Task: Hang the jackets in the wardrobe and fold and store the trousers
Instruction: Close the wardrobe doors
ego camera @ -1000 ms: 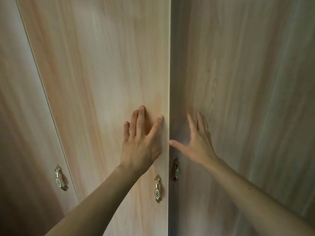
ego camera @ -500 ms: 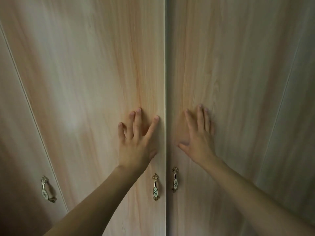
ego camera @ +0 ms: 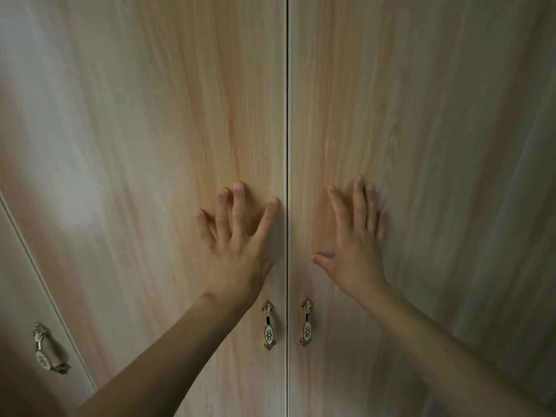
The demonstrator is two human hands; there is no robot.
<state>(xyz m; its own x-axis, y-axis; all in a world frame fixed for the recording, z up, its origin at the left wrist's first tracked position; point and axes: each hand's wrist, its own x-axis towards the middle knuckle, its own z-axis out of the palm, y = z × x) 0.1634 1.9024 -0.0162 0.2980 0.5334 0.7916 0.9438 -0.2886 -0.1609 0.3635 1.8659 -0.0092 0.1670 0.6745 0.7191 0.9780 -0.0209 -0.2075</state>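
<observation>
Evidently the step in hand is closing the wardrobe: both hands lie flat against its two middle doors. The left hand [ego camera: 237,245] presses the left door [ego camera: 156,145] with fingers straight and spread, the forefinger close to the door's inner edge. The right hand [ego camera: 353,245] presses the right door [ego camera: 421,130] the same way, fingers straight and together, thumb stuck out toward the seam. Neither hand holds anything.

The two doors look shut, meeting at a thin dark seam [ego camera: 288,145] that runs straight up and down through the middle of the view. The wardrobe stands upright facing the person, its doors tall and narrow with their long axis vertical. Two small ornate handles [ego camera: 268,325] hang just below the hands, one at each side of the seam, also upright. A third handle [ego camera: 45,350] sits on another door at the lower left edge.

No jackets or trousers show, so I cannot tell how much has been stored; they may lie behind the doors. If so, the task seems near its end, and the next move asks only for lifting both palms off. If clothes remain, a handle must be pulled.
</observation>
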